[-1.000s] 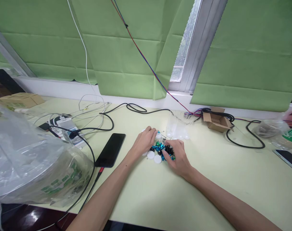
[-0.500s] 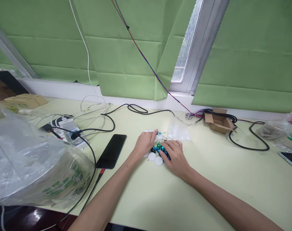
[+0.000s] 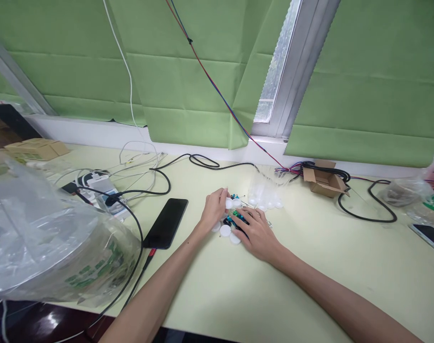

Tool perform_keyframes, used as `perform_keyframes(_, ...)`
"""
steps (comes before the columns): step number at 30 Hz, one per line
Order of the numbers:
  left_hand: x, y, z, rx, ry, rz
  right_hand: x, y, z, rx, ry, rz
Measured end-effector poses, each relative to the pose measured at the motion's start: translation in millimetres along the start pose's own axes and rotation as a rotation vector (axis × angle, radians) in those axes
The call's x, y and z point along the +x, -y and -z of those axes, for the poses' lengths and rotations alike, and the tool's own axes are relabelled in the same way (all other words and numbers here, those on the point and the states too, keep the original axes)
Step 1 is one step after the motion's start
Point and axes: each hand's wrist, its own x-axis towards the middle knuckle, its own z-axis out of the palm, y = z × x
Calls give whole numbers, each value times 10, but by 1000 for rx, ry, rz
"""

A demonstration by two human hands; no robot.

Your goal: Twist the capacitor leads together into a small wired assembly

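Observation:
A small pile of white round discs (image 3: 225, 231) and shiny blue, green and black small parts (image 3: 231, 220) lies mid-table between my two hands. Along the pile's left side is my left hand (image 3: 214, 209), its fingers extended close together with nothing visibly held. Spread over the right part of the pile, my right hand (image 3: 258, 236) touches the coloured parts with its fingers apart. My right fingers hide some of these pieces, so their exact kind cannot be made out. Just behind, a clear plastic bag (image 3: 263, 188) holds more white discs.
Left of my hands lies a black phone (image 3: 166, 224) beside a cable. A large plastic-wrapped roll (image 3: 77, 247) fills the left side. Tangled cables (image 3: 204, 162) run along the back. An open cardboard box (image 3: 324, 183) stands back right; another phone (image 3: 429, 238) lies far right.
My left hand has shifted slightly left and up, uncovering more white discs. My right fingers have spread and moved a little over the coloured parts.

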Motion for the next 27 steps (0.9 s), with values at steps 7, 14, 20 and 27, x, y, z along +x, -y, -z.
perform_keyframes(7, -2, 1, -8, 2, 15, 4, 9, 9, 13, 12, 26, -3)
perform_keyframes(14, -15, -10, -2, 123, 7, -67, 2, 2, -6, 20, 18, -23)
perform_keyframes(20, -38, 6, 1, 318, 54, -117, -20, -1, -36, 48, -17, -54)
perform_keyframes(27, -52, 41, 17, 504, 114, -167, -29, -39, -60, 141, -110, -82)
